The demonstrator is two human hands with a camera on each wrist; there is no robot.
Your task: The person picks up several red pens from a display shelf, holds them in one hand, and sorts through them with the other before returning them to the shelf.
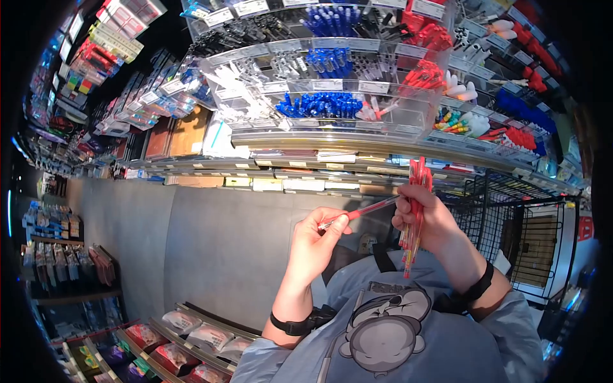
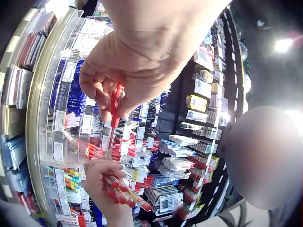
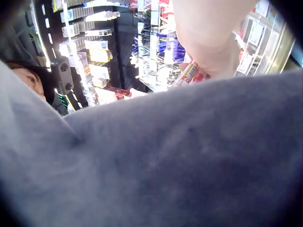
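In the head view my left hand (image 1: 317,241) pinches a red pen (image 1: 370,207) with a clear barrel between thumb and fingers. The far end of this pen points at my right hand (image 1: 429,216), which grips a bundle of red pens (image 1: 418,172) held roughly upright. Seen from the left wrist, the single pen (image 2: 114,113) runs down from the left fingers to the right hand (image 2: 102,182), overlapping it there. Round red ends of the bundled pens (image 2: 124,196) stick out below that fist. The right wrist view is mostly covered by a grey-blue sleeve or shirt.
A tiered clear pen rack (image 1: 319,83) stands ahead, with blue pens (image 1: 319,105), red pens (image 1: 424,75) and others in compartments. To the right is a black wire cart (image 1: 495,223). Behind, packaged goods (image 1: 211,335) lie on a low shelf; grey floor (image 1: 217,236) stretches left.
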